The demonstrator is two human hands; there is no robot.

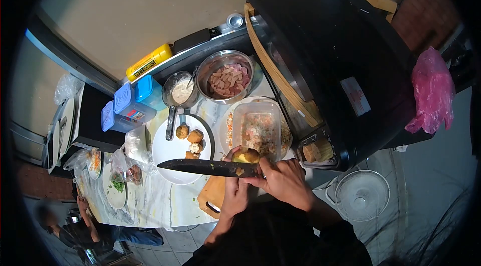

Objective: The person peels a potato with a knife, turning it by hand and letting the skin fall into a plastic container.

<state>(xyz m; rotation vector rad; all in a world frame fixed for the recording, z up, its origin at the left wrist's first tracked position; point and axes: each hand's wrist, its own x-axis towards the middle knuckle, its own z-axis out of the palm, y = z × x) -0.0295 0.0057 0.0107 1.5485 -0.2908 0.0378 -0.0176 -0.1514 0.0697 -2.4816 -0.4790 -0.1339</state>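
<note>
A large dark-bladed knife (200,167) points left, its handle end in my right hand (285,183), whose fingers are wrapped round it. Just above the blade is a brownish-yellow potato-like piece (246,155), held by the fingers of my left hand (234,191), which is partly hidden behind the blade. Small bits stick to the blade. Beyond the piece stands a clear plastic container (258,128) with chopped mix inside, resting on a plate of similar mix. A white plate (163,166) to the left carries several browned pieces, one with white filling.
A steel bowl of cut meat (225,78), a small pan of white mixture (181,90) and lidded tubs (123,108) stand behind. A wooden board (213,193) lies near the front edge. The black grill (330,65) is at right. Another person (90,231) is at lower left.
</note>
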